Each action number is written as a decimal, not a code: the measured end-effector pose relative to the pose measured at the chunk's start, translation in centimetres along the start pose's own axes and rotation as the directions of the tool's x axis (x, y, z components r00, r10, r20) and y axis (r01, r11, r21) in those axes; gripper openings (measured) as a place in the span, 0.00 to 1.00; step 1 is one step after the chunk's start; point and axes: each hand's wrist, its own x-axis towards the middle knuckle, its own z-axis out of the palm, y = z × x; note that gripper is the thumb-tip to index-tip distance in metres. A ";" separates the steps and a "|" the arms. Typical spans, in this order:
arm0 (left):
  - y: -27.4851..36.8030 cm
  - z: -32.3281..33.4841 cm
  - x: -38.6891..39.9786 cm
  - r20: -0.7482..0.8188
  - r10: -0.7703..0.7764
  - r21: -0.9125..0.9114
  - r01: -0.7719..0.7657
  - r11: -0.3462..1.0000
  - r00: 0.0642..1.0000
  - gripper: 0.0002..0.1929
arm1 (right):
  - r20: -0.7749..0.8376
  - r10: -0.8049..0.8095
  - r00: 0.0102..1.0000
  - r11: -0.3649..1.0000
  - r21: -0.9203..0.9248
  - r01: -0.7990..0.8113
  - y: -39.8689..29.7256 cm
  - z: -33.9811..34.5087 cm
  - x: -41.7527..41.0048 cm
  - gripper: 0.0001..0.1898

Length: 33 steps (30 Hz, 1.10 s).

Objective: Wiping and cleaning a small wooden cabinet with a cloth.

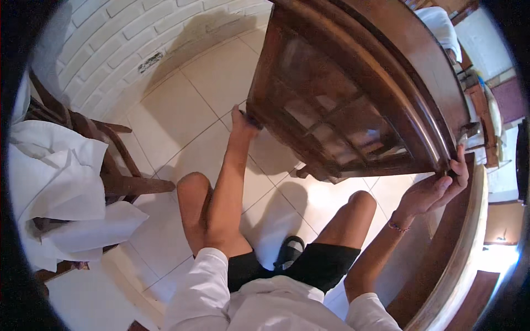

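A dark varnished wooden cabinet (331, 95) with divided glass panes stands tilted in the view before me, over the tiled floor. My left hand (244, 121) is at its lower left edge, fingers partly hidden behind the wood. At the cabinet's right corner, by the end of its moulded edge, is my right hand (439, 188), thumb up and fingers bent against the corner. A small pale item (463, 138), too small to name, shows just above the right fingertips. Carved wooden trim (319, 173) runs along the cabinet's lower edge.
White cloths (62, 178) drape over a dark wooden chair (136, 184) at the left. A white-painted brick wall (165, 37) curves behind. At the right is a curved pale edge (472, 223) above a brown panel. Further furniture and a white cloth (441, 29) lie beyond the cabinet.
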 end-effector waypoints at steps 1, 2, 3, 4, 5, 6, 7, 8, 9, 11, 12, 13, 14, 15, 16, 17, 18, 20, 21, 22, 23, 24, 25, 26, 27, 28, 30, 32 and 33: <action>0.2 0.4 -0.9 0.098 0.050 0.093 -0.059 0.994 0.994 0.50 | -0.010 0.013 1.000 1.000 -0.002 -0.013 -0.1 0.1 0.1 0.14; 0.4 0.7 -1.5 0.201 0.093 0.178 -0.129 0.976 0.975 0.50 | -0.021 0.022 1.000 1.000 0.000 -0.022 -0.2 0.1 0.2 0.15; 0.6 1.0 -2.0 0.305 0.123 0.254 -0.205 0.945 0.944 0.49 | -0.031 0.030 0.999 1.000 0.003 -0.030 -0.3 0.2 0.3 0.16; 1.0 1.3 -2.6 0.408 0.141 0.320 -0.286 0.903 0.902 0.49 | -0.041 0.038 0.998 0.999 0.006 -0.038 -0.5 0.4 0.3 0.17; 1.4 1.4 -3.2 0.336 0.150 0.261 -0.244 0.934 0.930 0.46 | -0.048 0.046 0.998 0.999 0.016 -0.046 -0.5 0.6 0.2 0.17; 2.0 1.5 -3.8 0.263 0.157 0.198 -0.212 0.957 0.952 0.43 | -0.056 0.057 0.997 0.998 0.030 -0.055 -0.6 0.8 0.0 0.18; 0.3 4.6 -5.7 0.263 0.149 0.189 -0.202 0.961 0.953 0.43 | -0.057 0.052 0.997 0.999 0.008 -0.051 -0.3 0.3 -0.1 0.19; -2.0 7.8 -7.9 0.192 0.309 0.382 -0.360 0.851 0.932 0.45 | -0.057 0.045 0.997 0.999 -0.015 -0.046 0.0 -0.3 0.0 0.20; -1.8 10.2 -10.3 0.154 0.491 0.579 -0.481 0.659 0.857 0.47 | -0.066 0.052 0.996 0.999 -0.009 -0.052 -0.3 -0.2 0.0 0.21; -1.2 8.8 -10.1 0.157 0.475 0.545 -0.477 0.690 0.866 0.47 | -0.071 0.064 0.995 0.998 0.014 -0.064 -0.6 0.4 0.0 0.22; -1.3 7.8 -10.3 0.165 0.438 0.506 -0.457 0.732 0.884 0.47 | -0.074 0.072 0.995 0.997 0.013 -0.071 -0.6 0.4 -0.1 0.23; -1.0 6.8 -10.0 0.176 0.398 0.465 -0.432 0.773 0.900 0.47 | -0.077 0.079 0.994 0.997 0.008 -0.079 -0.6 0.4 -0.2 0.24; -0.9 6.1 -9.3 0.189 0.354 0.422 -0.402 0.813 0.916 0.47 | -0.079 0.085 0.993 0.996 0.000 -0.085 -0.4 0.3 -0.2 0.25; 0.0 4.7 -8.9 0.199 0.305 0.379 -0.360 0.853 0.932 0.47 | -0.073 0.085 0.994 0.996 -0.005 -0.086 -0.4 0.1 -0.3 0.25; 1.2 5.0 -6.8 0.215 0.266 0.338 -0.327 0.883 0.940 0.48 | -0.074 0.080 0.994 0.997 -0.004 -0.080 -0.6 0.5 -0.2 0.26; 1.8 4.8 -4.9 0.235 0.217 0.294 -0.283 0.913 0.947 0.48 | -0.074 0.071 0.995 0.997 -0.013 -0.072 -0.6 0.6 -0.2 0.27; 2.2 3.9 -4.0 0.258 0.169 0.249 -0.234 0.940 0.951 0.48 | -0.074 0.060 0.995 0.998 -0.023 -0.062 -0.6 0.7 -0.2 0.28; 0.0 0.1 -1.9 0.317 0.201 0.321 -0.305 0.897 0.927 0.46 | -0.067 0.042 0.997 0.998 -0.038 -0.044 -0.6 0.6 0.0 0.29; -1.0 -2.5 -0.9 0.363 0.279 0.431 -0.425 0.796 0.889 0.44 | -0.064 0.050 0.997 0.998 -0.042 -0.052 -0.6 0.9 -0.2 0.30; -2.2 -2.9 0.0 0.370 0.272 0.418 -0.420 0.805 0.888 0.44 | -0.059 0.047 0.997 0.997 -0.064 -0.051 -0.6 0.6 -0.3 0.31; -3.4 -3.2 0.9 0.356 0.282 0.388 -0.415 0.823 0.891 0.44 | -0.055 0.045 0.997 0.995 -0.086 -0.050 -0.6 0.4 -0.2 0.32; -4.4 -3.6 1.8 0.340 0.292 0.360 -0.410 0.838 0.894 0.43 | -0.051 0.047 0.998 0.993 -0.105 -0.052 -0.3 0.3 -0.3 0.33; -5.0 -4.0 2.3 0.318 0.306 0.337 -0.408 0.848 0.898 0.43 | -0.048 0.042 0.998 0.993 -0.108 -0.047 -0.1 0.2 -0.2 0.33; -5.5 -4.5 2.6 0.295 0.320 0.316 -0.408 0.857 0.900 0.43 | -0.034 0.031 0.999 0.994 -0.108 -0.034 0.1 0.2 0.0 0.33; -6.0 -5.1 2.7 0.271 0.323 0.298 -0.398 0.868 0.907 0.43 | -0.021 0.024 1.000 0.993 -0.118 -0.026 -0.1 0.2 -0.1 0.34; -6.4 -5.8 2.7 0.246 0.326 0.282 -0.389 0.877 0.913 0.43 | -0.009 0.019 1.000 0.992 -0.126 -0.020 -0.2 0.2 -0.2 0.34; -6.5 -6.6 2.6 0.198 0.340 0.252 -0.383 0.889 0.919 0.43 | -0.001 0.017 1.000 0.991 -0.134 -0.017 -0.5 0.2 -0.3 0.35; -6.0 -6.7 2.2 0.152 0.362 0.222 -0.389 0.894 0.920 0.43 | -0.021 0.045 0.999 0.993 -0.107 -0.047 -0.7 0.5 -0.3 0.35; -5.5 -6.8 1.9 0.129 0.376 0.208 -0.395 0.895 0.918 0.43 | -0.032 0.060 0.998 0.994 -0.090 -0.063 -0.9 0.7 -0.3 0.35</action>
